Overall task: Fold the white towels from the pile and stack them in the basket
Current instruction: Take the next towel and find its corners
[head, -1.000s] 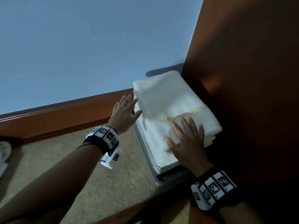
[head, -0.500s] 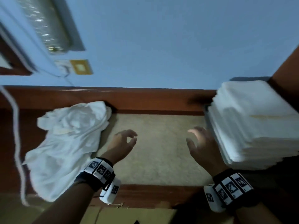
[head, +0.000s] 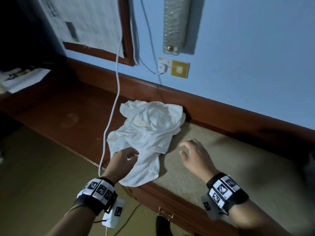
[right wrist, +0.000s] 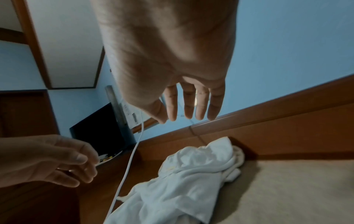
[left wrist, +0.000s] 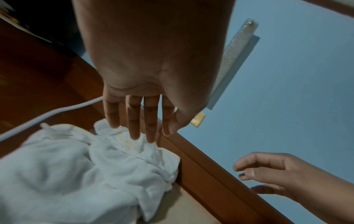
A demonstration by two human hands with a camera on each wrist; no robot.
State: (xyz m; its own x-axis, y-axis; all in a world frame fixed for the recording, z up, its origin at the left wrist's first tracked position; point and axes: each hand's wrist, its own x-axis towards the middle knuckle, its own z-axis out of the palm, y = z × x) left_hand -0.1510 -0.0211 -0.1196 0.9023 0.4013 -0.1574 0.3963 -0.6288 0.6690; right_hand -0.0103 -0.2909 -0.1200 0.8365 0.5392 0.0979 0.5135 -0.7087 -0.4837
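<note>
— How far along are you?
— A crumpled white cloth towel pile [head: 144,132] waits unfolded under my left hand [head: 121,161]; the basket isn't visible.
— Your fingers?
— Loosely spread on both hands, holding nothing; my right hand [head: 196,155] hovers just beside it.

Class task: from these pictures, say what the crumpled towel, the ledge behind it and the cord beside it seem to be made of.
Towel: soft white cloth, probably cotton; it crumples into loose folds.
Ledge: reddish-brown wood, or a wood veneer, with a polished sheen.
Cord: smooth white plastic sheath, probably.

A crumpled pile of white towels [head: 144,133] lies unfolded on the tan-topped ledge [head: 213,160] against its wooden back rail
</note>
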